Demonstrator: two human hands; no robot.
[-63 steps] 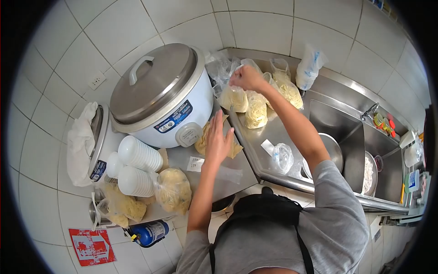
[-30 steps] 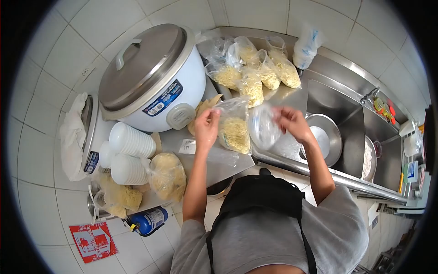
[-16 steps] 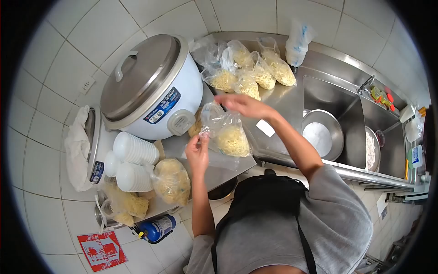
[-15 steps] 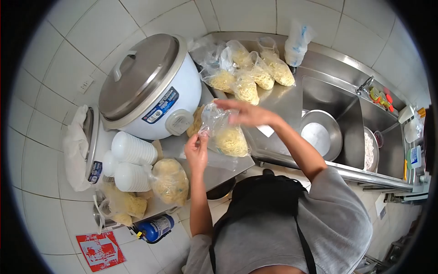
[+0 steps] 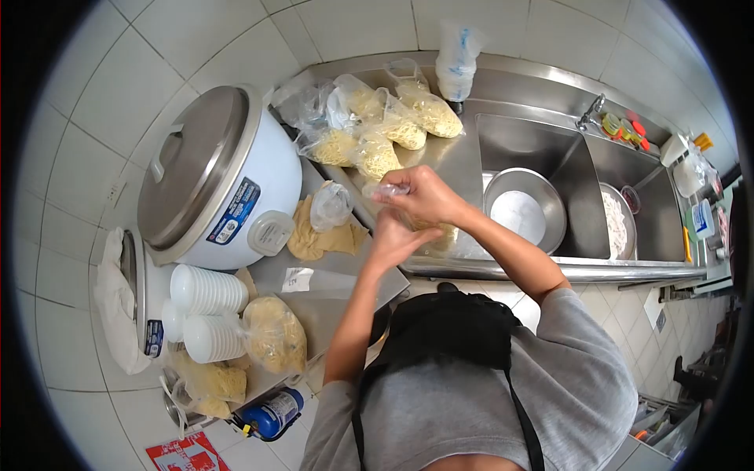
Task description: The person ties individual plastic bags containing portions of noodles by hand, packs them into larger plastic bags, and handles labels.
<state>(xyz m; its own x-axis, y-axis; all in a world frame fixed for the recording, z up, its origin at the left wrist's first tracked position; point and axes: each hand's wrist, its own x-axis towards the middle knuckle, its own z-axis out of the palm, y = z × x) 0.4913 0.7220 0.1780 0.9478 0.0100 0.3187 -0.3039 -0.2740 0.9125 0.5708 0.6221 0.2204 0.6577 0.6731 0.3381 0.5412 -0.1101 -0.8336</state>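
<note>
My right hand (image 5: 422, 196) is closed on the twisted clear plastic top of a bag of noodles (image 5: 449, 235). Just below it, my left hand (image 5: 395, 242) is wrapped round the same bag, its thumb pointing right. Most of the bag is hidden behind my hands and right wrist, with only a little yellow showing. Beyond my hands, several filled noodle bags (image 5: 379, 155) lie grouped on the steel counter. To the left, a crumpled clear plastic bag (image 5: 331, 206) rests on a tan cloth (image 5: 314, 235).
A large rice cooker (image 5: 263, 169) stands at left, with stacked white bowls (image 5: 210, 290) and another noodle bag (image 5: 275, 336) nearer me. On the right are sink basins (image 5: 542, 141) holding a metal bowl (image 5: 556, 212). Wrapped cups (image 5: 457, 67) stand against the back wall.
The noodle bag has moved right, from the left-hand table towards the sink counter. My right hand, open over the bag before, has closed on its top. The whole view has shifted.
</note>
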